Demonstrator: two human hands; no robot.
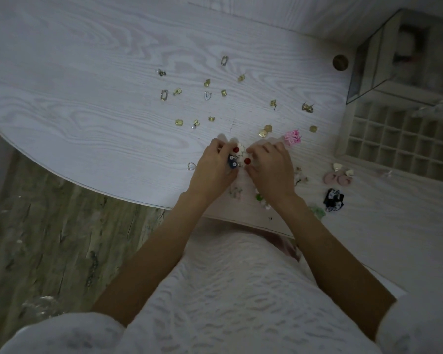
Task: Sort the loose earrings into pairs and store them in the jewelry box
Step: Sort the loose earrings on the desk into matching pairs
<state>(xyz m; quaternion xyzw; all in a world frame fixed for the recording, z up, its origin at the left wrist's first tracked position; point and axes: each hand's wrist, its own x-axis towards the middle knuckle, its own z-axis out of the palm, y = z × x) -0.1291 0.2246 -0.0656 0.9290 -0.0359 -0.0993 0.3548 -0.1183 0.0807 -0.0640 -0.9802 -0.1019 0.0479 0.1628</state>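
Observation:
Several gold earrings (pixel 207 83) lie scattered over the white wood-grain table (pixel 87 85). My left hand (pixel 212 167) and my right hand (pixel 269 167) meet near the table's front edge, fingers pinched together around a small cluster of earrings: white floral pieces (pixel 241 149) and a dark blue piece (pixel 232 162) by my left thumb. Which hand holds which piece is hard to tell. The jewelry box (pixel 399 139), a tray of small square compartments, sits at the right. A pink flower earring (pixel 293 137) lies between my right hand and the box.
A glass-lidded case (pixel 384 62) stands open behind the tray. A round gold knob (pixel 340 62) sits beside it. Pale pink earrings (pixel 338 178), a black-and-white piece (pixel 333 200) and green pieces (pixel 317 210) lie right of my right wrist. A wire heart earring (pixel 191 166) lies left of my left hand.

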